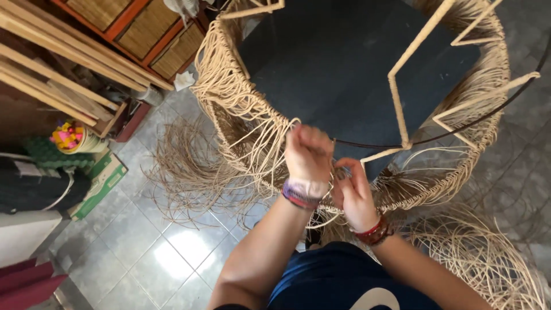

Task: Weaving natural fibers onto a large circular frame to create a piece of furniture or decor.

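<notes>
From the head camera, a large round woven frame (367, 115) stands just ahead of the person, its open mouth facing up toward the lens and its long axis running upright from the floor; a dark flat surface shows inside the ring. Its wall is a skeleton of stiff, pale wrapped rods (402, 86) bent into angular zigzags, and thin tan cane strands (241, 109) are laced through them in dense loops, leaving a ragged fringe below the rim. The left hand (307, 158) is raised at the near rim, blurred, fingers curled shut around strands at the edge. The right hand (353, 195) sits just beside it, lower, fingers pinching fine strands against the weave. Both wrists carry bands, purple on the left, red on the right. Loose cane (183, 172) fans out in wiry arcs over the glossy grey tiled floor (166, 252), with another coil (488, 258) at the lower right. Pale wooden slats (51, 63) and woven-panel shelving lie at the upper left.
</notes>
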